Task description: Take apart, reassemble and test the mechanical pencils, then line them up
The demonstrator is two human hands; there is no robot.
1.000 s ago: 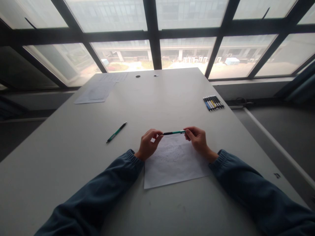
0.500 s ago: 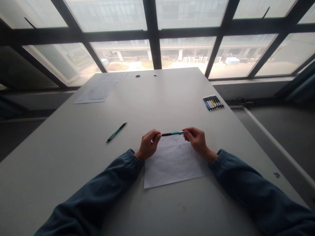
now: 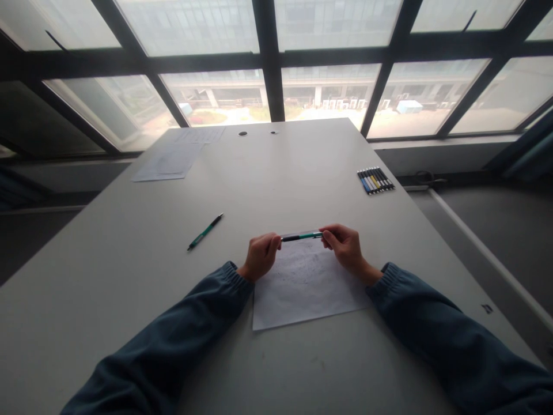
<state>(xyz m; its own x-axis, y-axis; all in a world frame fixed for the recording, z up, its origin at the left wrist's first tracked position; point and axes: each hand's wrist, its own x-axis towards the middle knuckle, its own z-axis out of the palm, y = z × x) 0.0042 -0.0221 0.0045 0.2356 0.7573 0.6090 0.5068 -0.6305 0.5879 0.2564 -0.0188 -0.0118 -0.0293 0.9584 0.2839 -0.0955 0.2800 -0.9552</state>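
A green and black pen is held level between my two hands, over the upper part of a sheet of paper with faint drawn lines. My left hand is closed on the pen's dark, tip-side end. At the other end, where the clip is, my right hand pinches it between thumb and fingers. A second green and black pen lies slantwise on the table, left of my left hand. The pen tip inside my left fingers is hidden.
Several pens lie side by side near the table's right edge. Sheets of paper rest at the far left of the white table. Two round holes are at its far end, before the windows. A small dark mark is by the right edge.
My left fingers have curled in more tightly around the pen's tip-side end, and the hand has shifted slightly. My right hand keeps its pinch almost unmoved. The other pens and papers stay put.
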